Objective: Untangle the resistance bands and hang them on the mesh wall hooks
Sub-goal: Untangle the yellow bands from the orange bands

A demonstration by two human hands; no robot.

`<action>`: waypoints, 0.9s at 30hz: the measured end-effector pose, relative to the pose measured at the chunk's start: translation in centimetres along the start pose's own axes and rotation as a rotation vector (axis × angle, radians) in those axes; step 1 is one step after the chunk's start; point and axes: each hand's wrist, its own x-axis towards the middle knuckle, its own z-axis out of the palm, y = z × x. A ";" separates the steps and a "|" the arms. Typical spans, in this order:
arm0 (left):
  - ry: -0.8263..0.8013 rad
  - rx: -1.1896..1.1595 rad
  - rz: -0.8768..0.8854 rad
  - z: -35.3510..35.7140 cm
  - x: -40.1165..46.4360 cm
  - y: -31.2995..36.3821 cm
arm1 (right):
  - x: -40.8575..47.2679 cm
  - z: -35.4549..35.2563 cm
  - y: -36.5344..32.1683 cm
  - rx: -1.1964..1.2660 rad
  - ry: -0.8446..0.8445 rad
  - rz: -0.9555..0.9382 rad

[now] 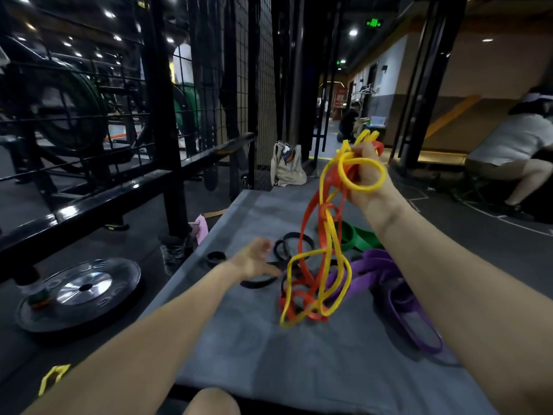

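Note:
My right hand (366,172) is raised and grips a tangle of yellow bands (330,235) and orange bands (308,214) that hangs down to the grey mat (239,339). Low over the mat, my left hand (256,259) reaches toward the black bands (288,242) with its fingers loosely spread and nothing in it. Purple bands (398,292) and a green band (357,238) lie on the mat to the right. The black mesh wall (239,85) stands ahead on the left; I cannot make out any hooks on it.
A weight plate (80,295) lies on the floor at left, beside a black steel rack (89,187). A beige bag (287,166) sits beyond the mat. One person sits at far right (508,151), another crouches in the corridor (348,121). A yellow strap (52,378) lies at bottom left.

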 end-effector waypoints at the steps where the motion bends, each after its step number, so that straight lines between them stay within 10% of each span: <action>1: -0.083 -0.050 0.053 1.0 -0.2 0.6 | -0.4 -0.1 0.0 0.009 -0.037 0.009; 6: -0.328 -0.241 0.244 6.1 0.0 2.0 | -2.9 1.2 -2.2 0.060 -0.103 0.015; 16: 0.093 -1.154 0.198 -3.9 1.4 11.0 | -2.0 -4.6 -3.3 -0.226 0.209 -0.060; 27: 0.115 -1.296 0.199 -6.2 0.0 14.3 | -2.4 -3.2 -1.9 -0.550 0.100 -0.212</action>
